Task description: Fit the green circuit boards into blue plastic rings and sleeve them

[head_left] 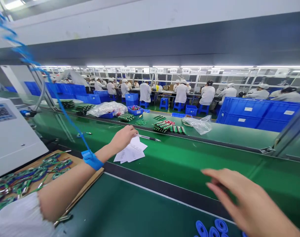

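Observation:
My left hand (125, 136) reaches out over the green conveyor belt, its fingers pinched at the near end of a clear pen (148, 137) with a dark tip. Just under that hand, several white paper slips (131, 152) with print lie fanned on the belt. A blue wrist strap (92, 160) with a coiled blue cord is round my left wrist. My right hand (236, 189) hovers at the right, near the belt's front edge, slightly blurred. Its thumb and fingers are apart, with nothing visible between them. Below it, several blue oval rings (201, 228) lie on the green bench.
Wired circuit boards (41, 171) fill a cardboard tray at the left, beside a white machine (14, 135). Past the belt lie green board stacks (162, 126), plastic bags (109, 108) and a blue bin (135, 110). Blue crates (243, 110) stand farther back; people in white work beyond.

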`<state>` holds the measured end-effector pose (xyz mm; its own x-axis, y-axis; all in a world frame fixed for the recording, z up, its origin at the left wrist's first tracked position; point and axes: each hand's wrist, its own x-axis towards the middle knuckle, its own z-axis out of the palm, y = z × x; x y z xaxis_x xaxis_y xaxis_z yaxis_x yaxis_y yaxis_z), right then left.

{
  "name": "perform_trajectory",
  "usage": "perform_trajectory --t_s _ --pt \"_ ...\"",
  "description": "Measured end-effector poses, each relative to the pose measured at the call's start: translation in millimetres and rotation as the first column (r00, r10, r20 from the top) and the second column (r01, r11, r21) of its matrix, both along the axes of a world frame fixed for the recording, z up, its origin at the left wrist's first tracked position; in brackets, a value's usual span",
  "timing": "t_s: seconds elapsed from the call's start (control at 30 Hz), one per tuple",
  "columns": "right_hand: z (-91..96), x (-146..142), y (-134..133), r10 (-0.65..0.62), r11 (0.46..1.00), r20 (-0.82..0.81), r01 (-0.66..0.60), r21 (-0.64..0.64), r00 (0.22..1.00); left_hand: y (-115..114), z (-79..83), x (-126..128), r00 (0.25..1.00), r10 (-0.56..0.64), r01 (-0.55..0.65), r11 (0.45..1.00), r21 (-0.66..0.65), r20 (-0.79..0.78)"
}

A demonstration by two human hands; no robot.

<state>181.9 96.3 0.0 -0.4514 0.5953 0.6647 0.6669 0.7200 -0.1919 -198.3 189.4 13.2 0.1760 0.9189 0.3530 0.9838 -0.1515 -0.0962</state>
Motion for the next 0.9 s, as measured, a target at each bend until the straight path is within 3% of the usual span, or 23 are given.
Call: perform_trajectory --t_s 0.07,0.13,0.27,0.37,0.43,0.47,0.53,0.6,0.73,0.8,0.9 --pt "13.6 -45.5 9.4 -0.034 0.999 0.286 0.026 0.033 0.958 -13.3 18.3 33.0 0.986 -0.167 0.168 0.985 0.024 -0.021" --pt "18.9 -83.2 20.0 -0.074 0.995 0.456 0.095 -0.024 0.887 -27.7 30.4 61.1 0.96 -0.279 0.28 0.958 0.053 -0.025" --pt "13.5 -123.6 51.0 -0.123 0.964 0.47 0.217 -0.151 0.874 -44.7 31.1 85.9 0.927 -0.373 0.368 0.925 0.092 0.038" --pt "1.7 -131.5 83.7 -0.208 0.932 0.418 0.309 -0.19 0.884 -43.3 14.3 75.0 0.941 -0.269 0.243 0.959 0.144 0.203" --pt "-10.0 -132.6 106.0 -0.24 0.907 0.386 0.347 -0.238 0.891 -37.6 -2.8 57.1 0.922 -0.074 0.019 0.989 0.146 0.379" --pt "-17.0 -133.3 116.0 -0.24 0.898 0.371 0.35 -0.265 0.897 -33.6 -12.5 46.4 0.879 0.05 -0.113 0.988 0.105 0.473" --pt "-32.4 -137.0 131.9 -0.2 0.891 0.342 0.315 -0.326 0.918 -24.5 -32.8 24.8 0.72 0.296 -0.325 0.943 -0.073 0.628" --pt "-48.4 -146.0 142.5 -0.125 0.887 0.311 0.247 -0.39 0.942 -15.1 -51.3 7.5 0.515 0.482 -0.406 0.866 -0.293 0.71" --pt "-75.6 -177.5 154.1 -0.006 0.853 0.238 0.129 -0.506 0.971 0.5 -71.4 -2.2 0.163 0.64 -0.361 0.747 -0.558 0.751" --pt "-85.2 -192.6 156.9 -0.016 0.82 0.216 0.137 -0.556 0.976 7.9 -73.5 5.3 0.055 0.651 -0.31 0.732 -0.607 0.757" --pt "-93.6 -204.0 154.3 -0.078 0.769 0.218 0.198 -0.607 0.973 20.7 -75.7 25.4 -0.031 0.635 -0.23 0.747 -0.624 0.772"
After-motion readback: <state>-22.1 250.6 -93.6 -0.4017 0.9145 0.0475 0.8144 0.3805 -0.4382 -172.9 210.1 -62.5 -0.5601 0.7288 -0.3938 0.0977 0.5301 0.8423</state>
